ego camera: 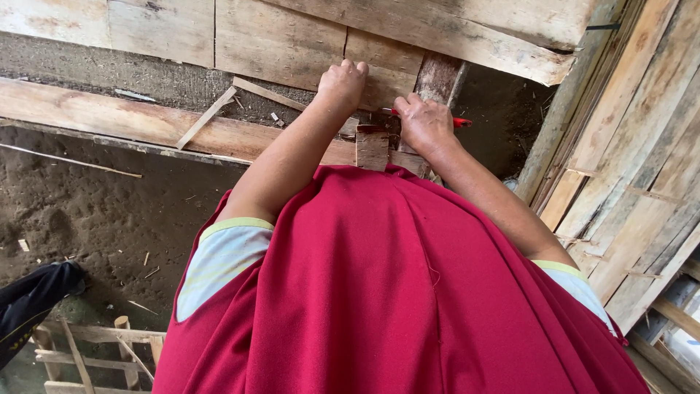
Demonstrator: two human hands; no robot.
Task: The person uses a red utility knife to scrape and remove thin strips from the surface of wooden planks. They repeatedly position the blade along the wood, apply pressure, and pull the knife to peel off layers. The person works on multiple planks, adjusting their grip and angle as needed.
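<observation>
Fingers of the left hand (341, 82) curl shut against the long pale wooden plank (146, 120); the right hand (425, 124) grips a red-handled tool (461, 122) beside the small rough wooden block (372, 149), apparently mid-work.

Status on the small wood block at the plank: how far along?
Done: the small wood block sits against the long plank. In hand: the left hand presses down in a fist by the block, and the right hand has its grip on a red-handled tool there. Left: whether the block is fixed cannot be seen; the hands hide the joint.
</observation>
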